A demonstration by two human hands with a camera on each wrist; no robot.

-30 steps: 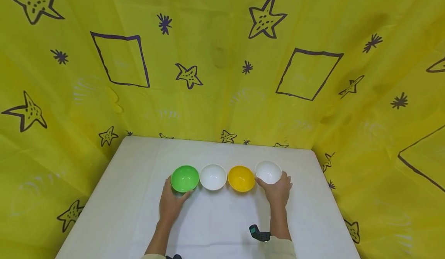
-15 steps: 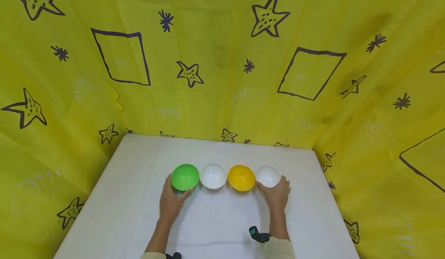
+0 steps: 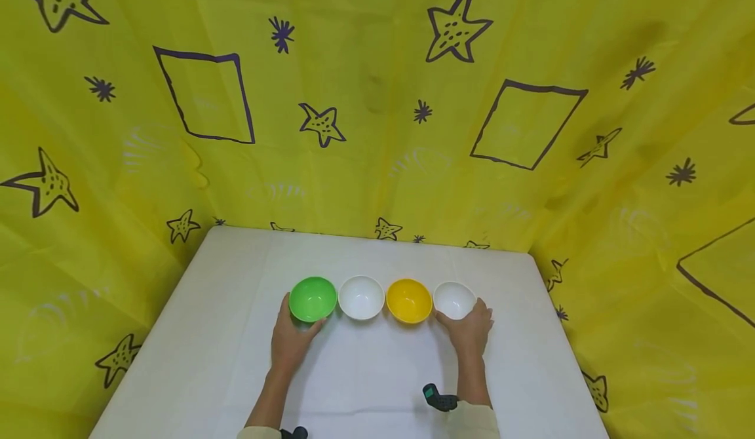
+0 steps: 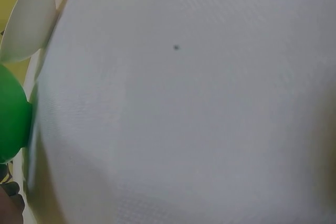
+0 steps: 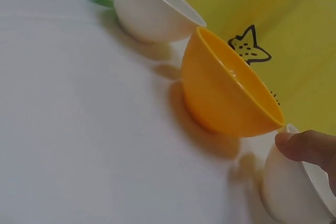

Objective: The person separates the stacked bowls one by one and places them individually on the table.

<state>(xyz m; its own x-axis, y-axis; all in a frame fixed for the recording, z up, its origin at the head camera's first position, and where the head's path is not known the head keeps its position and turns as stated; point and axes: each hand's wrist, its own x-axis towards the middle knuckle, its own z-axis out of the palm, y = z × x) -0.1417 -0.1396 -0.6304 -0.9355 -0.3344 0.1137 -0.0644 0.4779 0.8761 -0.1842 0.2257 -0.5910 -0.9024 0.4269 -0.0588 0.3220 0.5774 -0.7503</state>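
Note:
Four bowls is more than I count, so several bowls stand in a row: a green bowl at the left end, a white bowl beside it, then a yellow bowl, and another white bowl at the right end. My left hand holds the near side of the green bowl between thumb and fingers. The right hand grips the right-end white bowl, its thumb on the rim by the yellow bowl in the right wrist view. In the left wrist view, only some fingertips show below the green bowl.
A white-covered table lies under the bowls. Yellow cloth with drawn stars hangs at the back and both sides. Dark wrist devices are worn on both arms.
My right hand has brought the right-end white bowl slightly nearer to me, level with the row. The left hand and the other bowls stay nearly still.

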